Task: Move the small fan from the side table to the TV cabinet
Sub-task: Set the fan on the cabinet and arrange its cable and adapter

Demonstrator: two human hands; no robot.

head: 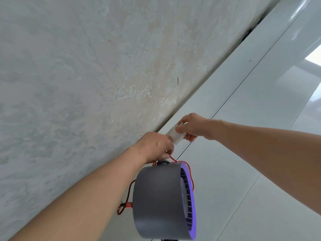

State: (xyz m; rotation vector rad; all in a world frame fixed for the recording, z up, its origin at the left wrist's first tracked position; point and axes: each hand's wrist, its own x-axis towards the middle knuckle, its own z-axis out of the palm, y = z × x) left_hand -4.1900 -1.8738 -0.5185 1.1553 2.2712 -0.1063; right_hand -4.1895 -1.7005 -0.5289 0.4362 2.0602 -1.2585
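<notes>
The small fan [161, 200] is a grey drum with a purple grille on its right face, hanging low in the middle of the view. A red cord [173, 160] loops around it, ending in a red plug at the lower left. My left hand [154, 146] is closed above the fan, gripping its top or the cord; which one is hidden. My right hand [194, 126] pinches a white block [175, 134], apparently the fan's base or a charger, just above and to the right of my left hand. The two hands nearly touch.
A pale textured wall [78, 75] fills the left and top. A white glossy surface [243, 94] with a thin dark seam runs diagonally at right, meeting the wall along a slanted line. Light floor tiles [260, 197] lie lower right.
</notes>
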